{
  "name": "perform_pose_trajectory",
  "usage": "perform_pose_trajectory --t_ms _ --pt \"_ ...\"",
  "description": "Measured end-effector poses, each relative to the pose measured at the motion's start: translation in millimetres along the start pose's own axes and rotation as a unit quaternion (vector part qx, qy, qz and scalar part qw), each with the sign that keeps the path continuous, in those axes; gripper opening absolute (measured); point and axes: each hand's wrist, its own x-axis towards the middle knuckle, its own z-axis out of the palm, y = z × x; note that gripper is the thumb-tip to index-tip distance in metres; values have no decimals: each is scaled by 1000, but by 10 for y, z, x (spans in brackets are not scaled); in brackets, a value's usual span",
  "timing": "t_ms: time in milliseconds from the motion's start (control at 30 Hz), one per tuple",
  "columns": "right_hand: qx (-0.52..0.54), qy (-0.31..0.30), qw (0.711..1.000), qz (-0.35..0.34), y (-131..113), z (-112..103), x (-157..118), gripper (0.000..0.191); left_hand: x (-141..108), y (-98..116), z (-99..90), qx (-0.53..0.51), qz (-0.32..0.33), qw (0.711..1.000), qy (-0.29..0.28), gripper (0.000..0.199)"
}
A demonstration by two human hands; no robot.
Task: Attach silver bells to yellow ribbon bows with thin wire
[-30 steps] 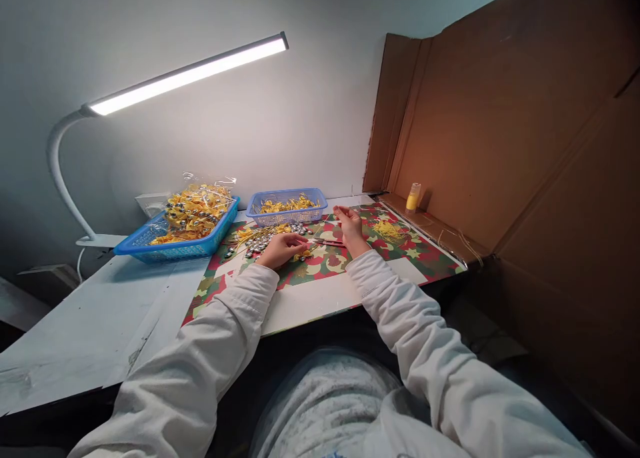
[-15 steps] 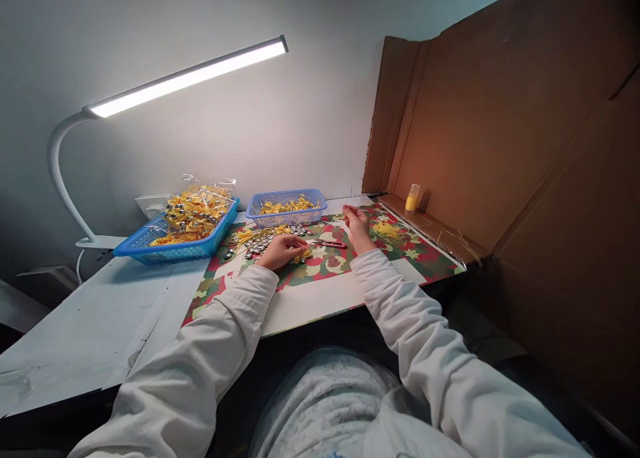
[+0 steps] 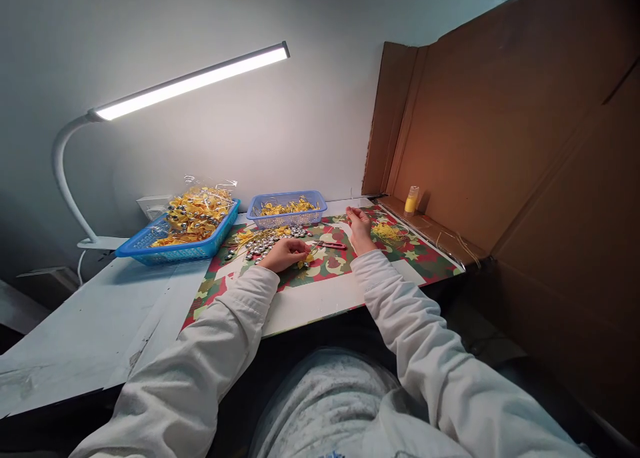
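Note:
My left hand (image 3: 286, 254) is closed in a pinch over the patterned sheet, with a small yellow piece with a silver bell (image 3: 306, 261) hanging at its fingertips. To the right, my right hand (image 3: 360, 230) is raised a little, thumb and fingers pressed together; what they hold is too fine to make out. Between the hands lie small red-handled snips (image 3: 332, 245). Beyond my left hand is a pile of silver bells (image 3: 260, 243) with yellow ribbons and cords. A bunch of yellow strings (image 3: 387, 232) rests right of my right hand.
A blue basket (image 3: 173, 253) heaped with bagged yellow pieces stands at the left, a smaller basket (image 3: 286, 208) at the back. The lamp (image 3: 195, 78) arches above. A yellow bottle (image 3: 411, 200) stands by the cardboard wall (image 3: 500, 125) at the right.
My right hand has shifted slightly right and down. My left hand has moved slightly, and the yellow piece with the bell shows more clearly below its fingertips.

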Motion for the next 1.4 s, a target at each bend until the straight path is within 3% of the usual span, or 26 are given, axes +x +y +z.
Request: perform_pose_trajectory --t_ms 200,367,433,600,667,800,867,967,1067,1200,1300,1400 --pt "-51 3 998 -30 38 -13 17 35 -9 -1 42 -11 0 1000 -29 29" --pt "-232 -39 970 -64 114 -22 -15 27 -20 8 74 37 19 999 -3 25" --pt "-339 -71 936 -62 123 -25 -47 21 -20 17 81 49 21 999 -1 25" --pt "-583 -74 805 -86 35 -32 -146 28 -12 10 91 19 7 1000 -7 27" --pt "-631 -92 765 -94 -33 -37 -193 32 -9 -8 93 -16 -5 1000 0 30" --pt "-682 -225 693 -59 -160 -40 -301 35 -7 -57 99 -94 -16 995 11 40" --pt "-694 -267 667 -34 -202 -28 -347 32 -6 -79 100 -116 -16 993 13 45" --pt "-715 -281 640 -14 -242 -14 -384 23 -9 -94 100 -124 -19 992 10 49" --pt "-717 -261 646 -23 -267 -37 -371 19 -21 -92 99 -120 -23 992 4 49" --pt "-696 -201 689 -28 -278 -110 -292 27 -35 -85 104 -114 -21 993 8 47" --pt "-688 -150 710 -3 -288 -166 -218 31 -36 -75 103 -100 -14 995 20 46" --pt "-688 -129 713 31 -317 -209 -162 34 -28 -52 80 -112 -8 993 32 43"
